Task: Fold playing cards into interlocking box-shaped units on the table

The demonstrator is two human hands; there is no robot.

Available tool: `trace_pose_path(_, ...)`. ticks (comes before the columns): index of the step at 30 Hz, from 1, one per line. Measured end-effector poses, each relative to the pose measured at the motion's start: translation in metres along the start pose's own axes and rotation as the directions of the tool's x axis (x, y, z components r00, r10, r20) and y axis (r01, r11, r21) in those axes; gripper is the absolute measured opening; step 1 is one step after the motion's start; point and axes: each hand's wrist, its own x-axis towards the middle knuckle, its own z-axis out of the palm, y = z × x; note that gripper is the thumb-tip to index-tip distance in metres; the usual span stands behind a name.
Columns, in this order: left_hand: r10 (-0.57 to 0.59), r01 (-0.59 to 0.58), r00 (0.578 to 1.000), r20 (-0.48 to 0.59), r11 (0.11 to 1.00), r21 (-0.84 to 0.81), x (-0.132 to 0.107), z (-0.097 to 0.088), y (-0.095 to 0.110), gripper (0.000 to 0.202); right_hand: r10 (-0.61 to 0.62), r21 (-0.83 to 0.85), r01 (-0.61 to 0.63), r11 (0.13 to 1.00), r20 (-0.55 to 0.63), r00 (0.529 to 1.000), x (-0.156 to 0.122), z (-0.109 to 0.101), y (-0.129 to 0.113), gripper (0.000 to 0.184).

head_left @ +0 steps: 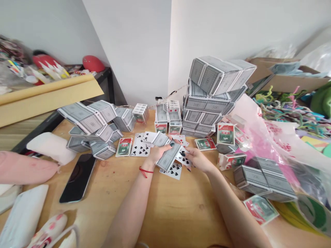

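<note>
My left hand (157, 153), a red string round its wrist, is closed on a small stack of grey-backed playing cards (169, 156) held face down above the wooden table (168, 206). My right hand (196, 159) pinches one card (184, 159) at the stack's right edge. Loose face-up spade cards (141, 148) lie on the table under and behind both hands. Just beyond them stand small card boxes (168, 119).
A tall pile of wrapped card packs (212, 93) rises behind the hands, with a lower heap (90, 122) at the left. A black phone (77, 177) lies at the left. Pink plastic bags (258, 137) and more packs (263, 181) crowd the right.
</note>
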Motion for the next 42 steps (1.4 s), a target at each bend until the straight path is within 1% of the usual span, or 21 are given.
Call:
trace_pose_path(2, -0.022, 0.022, 1.000, 0.006, 0.999, 0.023, 0.000, 0.001, -0.003, 0.034, 0.030, -0.003, -0.030, 1.000, -0.006, 1.000, 0.000, 0.000, 0.000, 0.016)
trace_pose_path(5, -0.054, 0.054, 0.998, 0.034, 0.999, 0.001, 0.001, 0.003, -0.004, 0.036, 0.079, 0.032, -0.080, 0.996, 0.029, 0.996, 0.000, -0.002, 0.001, 0.018)
trace_pose_path(7, -0.033, 0.033, 0.999, 0.020, 0.999, -0.038, 0.002, 0.004, -0.003, 0.036, 0.074, 0.101, -0.078, 0.992, 0.035, 0.997, 0.000, -0.005, 0.002, 0.023)
trace_pose_path(8, -0.008, 0.008, 1.000, 0.003, 0.998, -0.064, 0.003, 0.004, -0.002, 0.036, 0.061, 0.148, -0.063, 0.987, 0.013, 0.998, 0.001, -0.007, 0.004, 0.025)
trace_pose_path(9, 0.020, -0.021, 1.000, -0.014, 0.996, -0.090, 0.004, 0.004, -0.001, 0.036, 0.046, 0.205, -0.039, 0.978, -0.032, 0.998, 0.003, -0.009, 0.005, 0.025)
trace_pose_path(11, 0.073, -0.078, 0.996, -0.042, 0.988, -0.135, 0.005, 0.002, 0.002, 0.038, 0.022, 0.314, 0.036, 0.949, -0.179, 0.984, 0.006, -0.012, 0.010, 0.024)
trace_pose_path(12, 0.093, -0.100, 0.994, -0.054, 0.984, -0.147, 0.006, 0.000, 0.003, 0.041, 0.023, 0.338, 0.063, 0.939, -0.246, 0.969, 0.008, -0.013, 0.012, 0.025)
trace_pose_path(14, 0.130, -0.144, 0.986, -0.101, 0.979, -0.144, 0.007, -0.006, 0.006, 0.045, 0.020, 0.344, 0.098, 0.934, -0.325, 0.945, 0.011, -0.014, 0.017, 0.028)
trace_pose_path(16, 0.149, -0.163, 0.975, -0.164, 0.984, -0.077, 0.007, -0.014, 0.008, 0.047, -0.005, 0.313, 0.126, 0.942, -0.361, 0.933, 0.014, -0.014, 0.021, 0.028)
trace_pose_path(19, 0.118, -0.109, 0.969, -0.216, 0.993, 0.054, 0.006, -0.025, 0.011, 0.046, -0.066, 0.211, 0.155, 0.965, -0.377, 0.924, 0.015, -0.013, 0.027, 0.028)
trace_pose_path(22, 0.028, 0.008, 0.978, -0.206, 0.985, 0.170, 0.004, -0.030, 0.011, 0.036, -0.107, 0.125, 0.177, 0.976, -0.436, 0.894, 0.016, -0.013, 0.032, 0.026)
trace_pose_path(24, -0.011, 0.046, 0.984, -0.177, 0.980, 0.195, 0.003, -0.028, 0.009, 0.032, -0.097, 0.118, 0.176, 0.977, -0.490, 0.866, 0.017, -0.013, 0.035, 0.025)
trace_pose_path(25, -0.014, 0.046, 0.986, -0.165, 0.979, 0.197, 0.003, -0.027, 0.007, 0.031, -0.082, 0.128, 0.169, 0.977, -0.506, 0.858, 0.017, -0.013, 0.036, 0.025)
trace_pose_path(27, 0.000, 0.035, 0.986, -0.166, 0.977, 0.209, 0.004, -0.024, 0.004, 0.029, -0.049, 0.155, 0.149, 0.977, -0.512, 0.858, 0.017, -0.012, 0.037, 0.024)
trace_pose_path(31, 0.041, 0.018, 0.974, -0.221, 0.966, 0.257, 0.006, -0.021, -0.002, 0.026, -0.041, 0.162, 0.140, 0.977, -0.499, 0.865, 0.017, -0.009, 0.038, 0.024)
trace_pose_path(34, 0.055, 0.003, 0.978, -0.202, 0.961, 0.277, 0.006, -0.022, -0.006, 0.026, -0.076, 0.105, 0.150, 0.983, -0.511, 0.856, 0.018, -0.007, 0.040, 0.023)
trace_pose_path(38, 0.060, -0.003, 0.981, -0.184, 0.956, 0.293, 0.006, -0.022, -0.010, 0.029, -0.134, -0.004, 0.158, 0.987, -0.548, 0.826, 0.020, -0.007, 0.044, 0.022)
trace_pose_path(42, 0.048, 0.003, 0.985, -0.169, 0.958, 0.287, 0.006, -0.020, -0.009, 0.028, -0.126, -0.018, 0.137, 0.990, -0.534, 0.836, 0.021, -0.008, 0.046, 0.022)
